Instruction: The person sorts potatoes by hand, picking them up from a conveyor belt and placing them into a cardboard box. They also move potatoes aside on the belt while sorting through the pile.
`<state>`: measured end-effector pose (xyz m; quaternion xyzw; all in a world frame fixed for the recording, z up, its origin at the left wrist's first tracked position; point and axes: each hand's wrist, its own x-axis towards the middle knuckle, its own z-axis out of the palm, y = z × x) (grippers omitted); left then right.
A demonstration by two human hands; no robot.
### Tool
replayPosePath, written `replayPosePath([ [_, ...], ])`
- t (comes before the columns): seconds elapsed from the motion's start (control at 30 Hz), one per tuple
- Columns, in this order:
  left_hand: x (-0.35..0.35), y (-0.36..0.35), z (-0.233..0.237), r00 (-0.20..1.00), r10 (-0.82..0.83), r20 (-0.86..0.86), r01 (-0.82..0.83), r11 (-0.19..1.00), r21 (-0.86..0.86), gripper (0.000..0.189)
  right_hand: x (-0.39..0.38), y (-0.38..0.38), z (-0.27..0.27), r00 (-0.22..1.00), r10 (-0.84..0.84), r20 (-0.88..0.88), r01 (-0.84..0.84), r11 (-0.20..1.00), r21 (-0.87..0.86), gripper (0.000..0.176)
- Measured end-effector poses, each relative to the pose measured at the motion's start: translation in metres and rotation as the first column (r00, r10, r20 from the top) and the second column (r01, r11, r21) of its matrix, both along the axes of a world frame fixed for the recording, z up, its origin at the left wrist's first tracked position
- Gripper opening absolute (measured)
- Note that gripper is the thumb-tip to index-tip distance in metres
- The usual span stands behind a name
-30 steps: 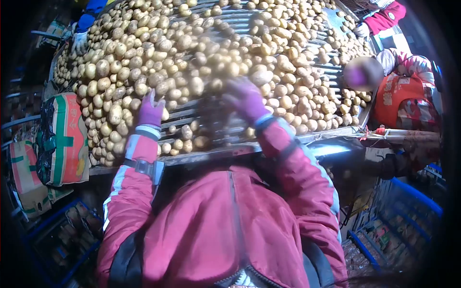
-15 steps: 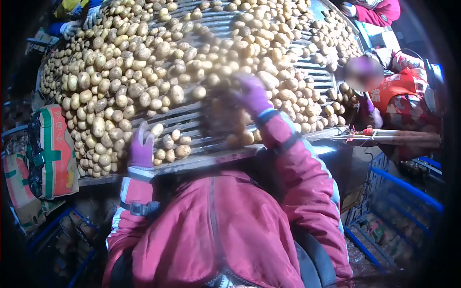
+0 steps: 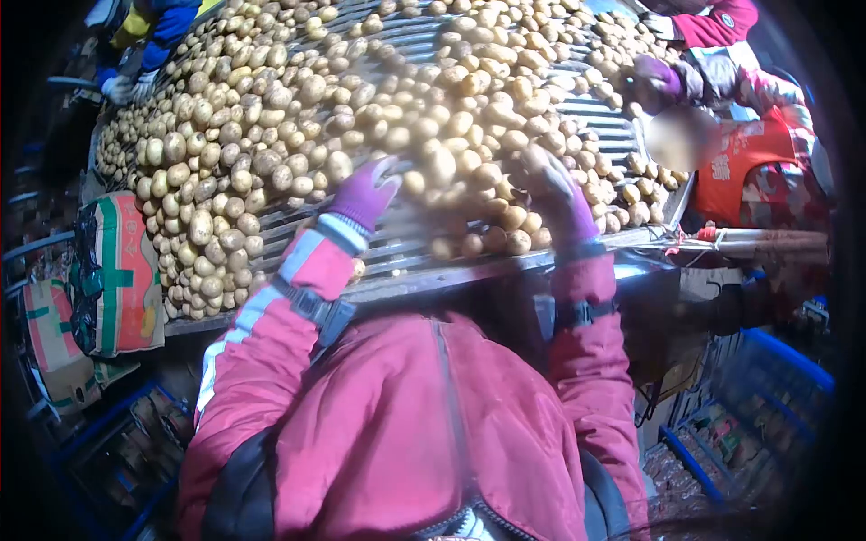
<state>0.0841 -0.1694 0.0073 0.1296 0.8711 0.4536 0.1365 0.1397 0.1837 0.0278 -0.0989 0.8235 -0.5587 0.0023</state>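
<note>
My left hand, in a purple glove with grey fingertips, reaches over the slatted sorting table. Its thumb and fingers are apart, with loose potatoes just beyond the fingertips. Farther right, my right hand, gloved alike, has its fingers stretched over the edge of the potato heap. Those fingers are somewhat blurred, and I see no potato gripped in them. Several potatoes lie between the two hands, close to the table's front edge. The potatoes in the middle are smeared by motion.
A printed sack stands at the table's left end. A co-worker in a red vest is at the right, beside poles. Other people's gloved hands work at the far left and far right. Blue-railed crates stand below right.
My left hand has moved right and away from me, off the small group of potatoes near the edge. My right hand has moved right. Potatoes around the middle slats have shifted.
</note>
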Motion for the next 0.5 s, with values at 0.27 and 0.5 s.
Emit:
replayPosePath([
  [0.27,-0.026,0.127,-0.01,0.866,-0.442,-0.235,0.207,0.744,-0.636,0.055,0.125,0.017,-0.059,0.893,-0.358,0.271,0.424,0.871,-0.247,0.043],
  [0.5,-0.051,0.104,-0.025,0.928,-0.37,0.038,0.37,0.906,-0.205,0.058,0.163,-0.012,-0.001,0.957,-0.288,0.044,0.285,0.957,0.056,0.039],
])
